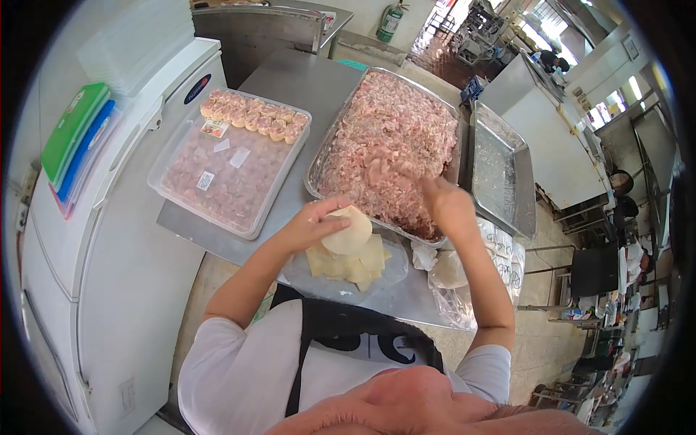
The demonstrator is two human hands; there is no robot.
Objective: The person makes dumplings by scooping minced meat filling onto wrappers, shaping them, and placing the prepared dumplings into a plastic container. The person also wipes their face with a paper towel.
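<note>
My left hand (319, 223) is closed on a round, pale dumpling wrapper (353, 233), thumb on top of it. Below the wrapper, a loose stack of wrappers (349, 270) lies on a clear plastic sheet (395, 270). At the near right part of a large metal tray (313, 174) heaped with pink minced meat (388, 127) is my right hand (449, 206). Its fingers point into the meat and are blurred, so whether they hold anything is hidden. On the left, a clear plastic box (250, 230) has a row of filled dumplings (254, 114) along its far end.
An unfilled metal tray (500, 170) stands right of the meat. Plastic-wrapped packages (493, 254) lie at the table's near right. A white freezer (138, 217) borders the left side, with green and blue boards (80, 138) on it. A fire extinguisher (390, 22) hangs behind.
</note>
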